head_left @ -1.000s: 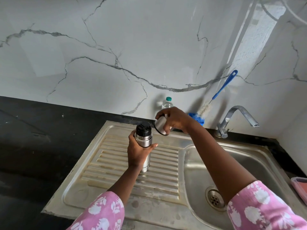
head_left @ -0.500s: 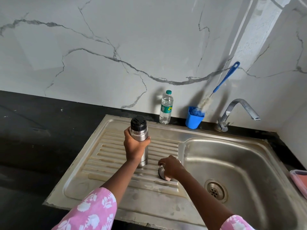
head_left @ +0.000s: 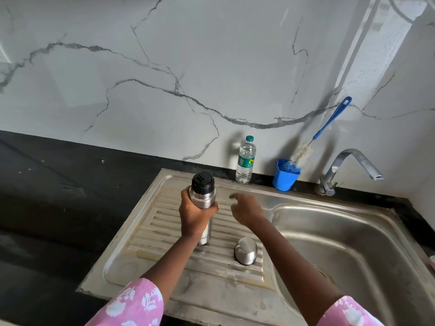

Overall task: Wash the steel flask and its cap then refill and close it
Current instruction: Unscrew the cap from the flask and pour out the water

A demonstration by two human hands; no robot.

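Steel flask (head_left: 202,196), black-stoppered, upright, clasped by left grip (head_left: 195,218); right grip (head_left: 247,210) loose, holding nothing.

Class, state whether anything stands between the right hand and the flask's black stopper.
Nothing visible does. Open air separates the right hand from the stopper; the steel cap sits nearer, on the draining board.

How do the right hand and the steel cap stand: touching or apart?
Apart. The head view shows bare ribs of the drainboard between the right hand and the steel cap, which stands nearer the camera.
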